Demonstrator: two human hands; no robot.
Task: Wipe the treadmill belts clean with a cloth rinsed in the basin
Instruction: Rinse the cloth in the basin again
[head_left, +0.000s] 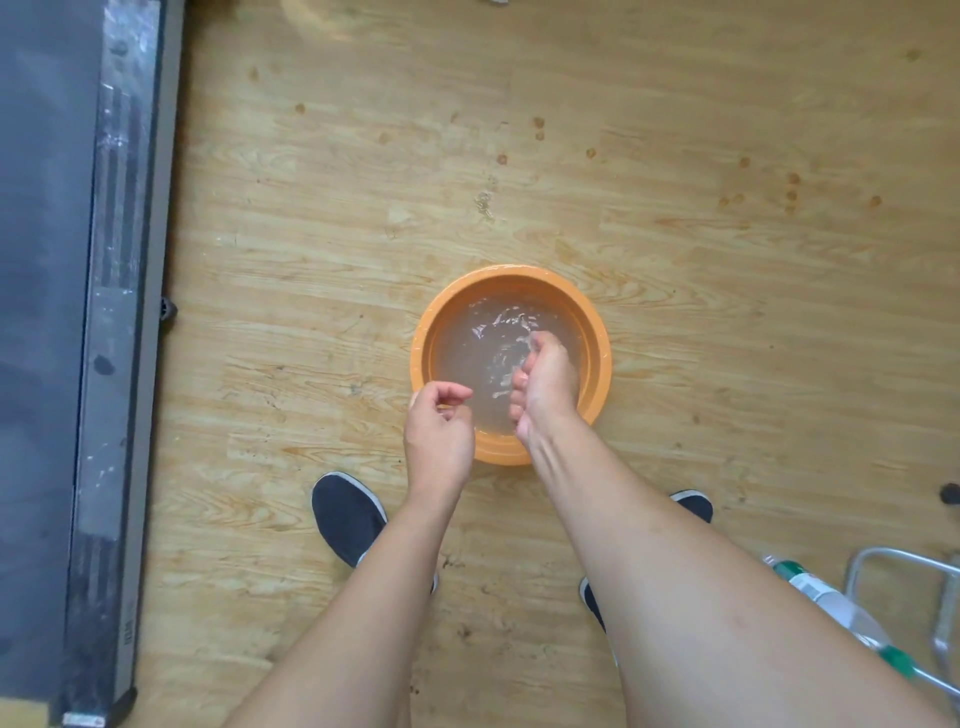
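Orange basin (422, 338) on wooden floor (675, 156), cloudy water (462, 364) inside. Right hand (548, 384) dipped in at basin's 4 o'clock, fingers curled under rippled surface; cannot tell if they grip anything. Cloth not discernible. Left hand (439, 431) above 7 o'clock rim, fingers loosely curled, empty. Treadmill belt (41, 260) at 9 o'clock, well apart.

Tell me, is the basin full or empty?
Partly full. Cloudy, rippling water sits below the rim of the basin, and the right hand dips into it.
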